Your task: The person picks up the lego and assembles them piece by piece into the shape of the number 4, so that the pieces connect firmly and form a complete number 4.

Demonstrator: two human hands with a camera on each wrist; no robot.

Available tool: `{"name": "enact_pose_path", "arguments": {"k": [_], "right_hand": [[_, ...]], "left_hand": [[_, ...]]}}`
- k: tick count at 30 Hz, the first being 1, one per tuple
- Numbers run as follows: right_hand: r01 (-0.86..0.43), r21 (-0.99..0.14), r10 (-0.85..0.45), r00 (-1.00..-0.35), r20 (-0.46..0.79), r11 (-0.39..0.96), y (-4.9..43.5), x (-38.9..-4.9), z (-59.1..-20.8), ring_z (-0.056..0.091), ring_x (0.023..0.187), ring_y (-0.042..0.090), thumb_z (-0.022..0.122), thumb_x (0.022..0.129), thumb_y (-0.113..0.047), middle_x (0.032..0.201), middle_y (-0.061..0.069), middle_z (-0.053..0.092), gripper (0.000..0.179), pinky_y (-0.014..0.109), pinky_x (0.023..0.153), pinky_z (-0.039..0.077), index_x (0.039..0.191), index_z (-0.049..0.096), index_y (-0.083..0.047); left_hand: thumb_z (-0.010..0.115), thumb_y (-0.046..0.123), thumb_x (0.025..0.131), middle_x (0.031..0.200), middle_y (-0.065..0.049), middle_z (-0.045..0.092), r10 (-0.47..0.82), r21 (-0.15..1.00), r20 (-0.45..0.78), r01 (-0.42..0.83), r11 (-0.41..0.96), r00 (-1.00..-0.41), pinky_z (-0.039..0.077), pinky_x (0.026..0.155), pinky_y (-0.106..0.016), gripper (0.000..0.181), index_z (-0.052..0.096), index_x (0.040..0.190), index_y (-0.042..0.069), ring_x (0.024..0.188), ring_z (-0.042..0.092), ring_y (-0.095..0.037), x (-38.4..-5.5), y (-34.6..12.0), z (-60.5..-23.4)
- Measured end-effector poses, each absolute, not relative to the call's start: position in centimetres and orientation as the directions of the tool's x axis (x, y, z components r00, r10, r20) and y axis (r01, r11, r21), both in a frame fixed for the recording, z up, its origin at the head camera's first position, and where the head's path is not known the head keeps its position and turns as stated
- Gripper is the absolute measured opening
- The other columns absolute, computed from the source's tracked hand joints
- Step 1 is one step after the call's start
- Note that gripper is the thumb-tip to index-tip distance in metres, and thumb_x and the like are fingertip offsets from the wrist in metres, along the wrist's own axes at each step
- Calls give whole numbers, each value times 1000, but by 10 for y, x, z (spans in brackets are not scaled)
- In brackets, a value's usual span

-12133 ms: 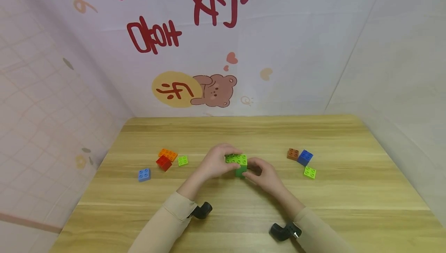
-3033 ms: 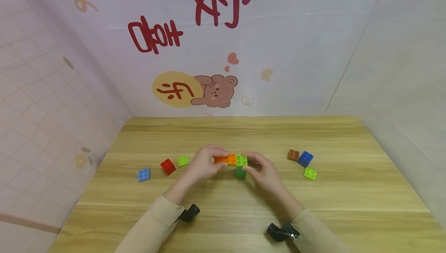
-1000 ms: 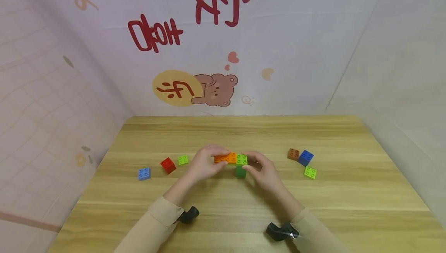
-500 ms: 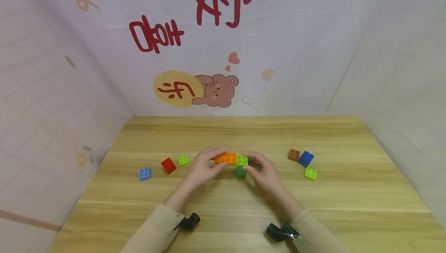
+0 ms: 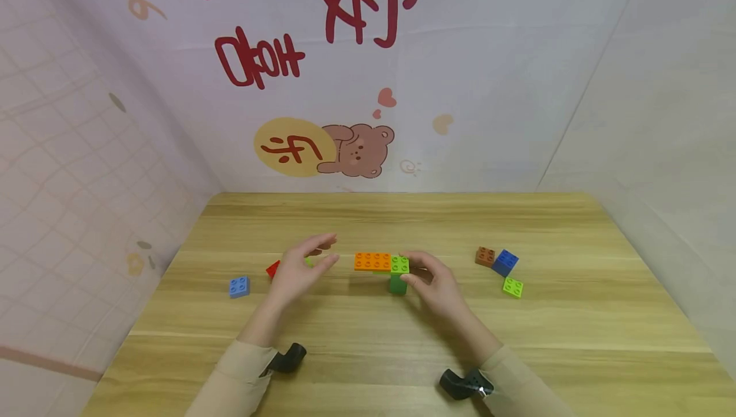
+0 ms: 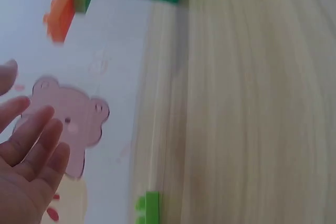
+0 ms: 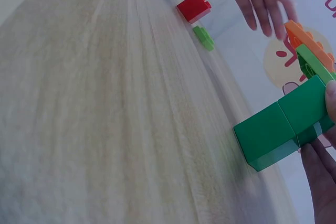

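In the head view, a stack of toy building bricks stands mid-table: dark green bricks (image 5: 398, 284) below, a lime plate brick (image 5: 399, 264) on them, and a flat orange brick (image 5: 372, 262) on top, overhanging to the left. The right wrist view shows two dark green bricks (image 7: 281, 121), one above the other. My right hand (image 5: 437, 286) grips the stack's upper part from the right, thumb in front. My left hand (image 5: 296, 273) is in the air left of the orange brick, fingers apart and holding nothing. It partly covers the red brick (image 5: 273, 269) and a small lime brick (image 5: 309, 262).
A light blue brick (image 5: 239, 287) lies at the left of the wooden table (image 5: 368, 353). To the right are a brown brick (image 5: 485, 256), a dark blue brick (image 5: 506, 262) and another small lime brick (image 5: 513, 287). A printed cloth wall (image 5: 477, 85) rises behind the table.
The orange brick went from beside the red brick onto the lime plate, held there by my left hand. Within the last half second that hand let go and moved left. My right hand stays on the stack.
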State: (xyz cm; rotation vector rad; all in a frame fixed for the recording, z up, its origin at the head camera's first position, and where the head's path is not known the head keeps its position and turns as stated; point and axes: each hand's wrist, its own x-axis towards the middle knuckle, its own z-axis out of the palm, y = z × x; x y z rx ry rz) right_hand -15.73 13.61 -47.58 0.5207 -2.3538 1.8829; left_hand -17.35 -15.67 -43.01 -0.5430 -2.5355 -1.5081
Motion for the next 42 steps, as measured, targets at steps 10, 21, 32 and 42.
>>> {"name": "enact_pose_path", "arguments": {"k": [10, 21, 32, 42], "right_hand": [[-308, -928, -206, -942, 266, 208, 138, -157, -478, 63, 109, 27, 71, 90, -5, 119, 11, 64, 35, 30, 89, 54, 124, 65, -5], [-321, -915, -206, -939, 275, 243, 135, -159, -480, 61, 111, 34, 68, 90, 4, 121, 18, 63, 37, 42, 92, 53, 126, 61, 4], [-337, -914, -211, -933, 291, 228, 137, -160, -480, 62, 109, 26, 72, 89, -3, 119, 10, 65, 36, 38, 92, 53, 124, 64, -3], [-341, -909, -210, -932, 295, 238, 136, -156, -471, 62, 110, 29, 71, 89, 1, 120, 14, 65, 34, 43, 92, 53, 123, 64, 0]], "left_hand": [[75, 12, 89, 130, -12, 62, 124, 822, 207, 241, 515, -970, 43, 103, -51, 46, 62, 133, 7, 121, 55, -32, -167, -175, -449], [82, 10, 81, 132, -20, 60, 131, 672, 245, 266, 691, -961, 39, 105, -58, 54, 63, 131, 3, 126, 51, -41, -175, -196, -461], [82, 7, 80, 135, -22, 57, 124, 675, 246, 262, 690, -961, 38, 105, -58, 58, 60, 134, 2, 127, 48, -42, -178, -207, -458], [81, 14, 83, 147, -21, 46, 160, 737, 118, 195, 647, -980, 30, 112, -56, 71, 49, 145, 3, 137, 38, -41, -179, -201, -463]]}}
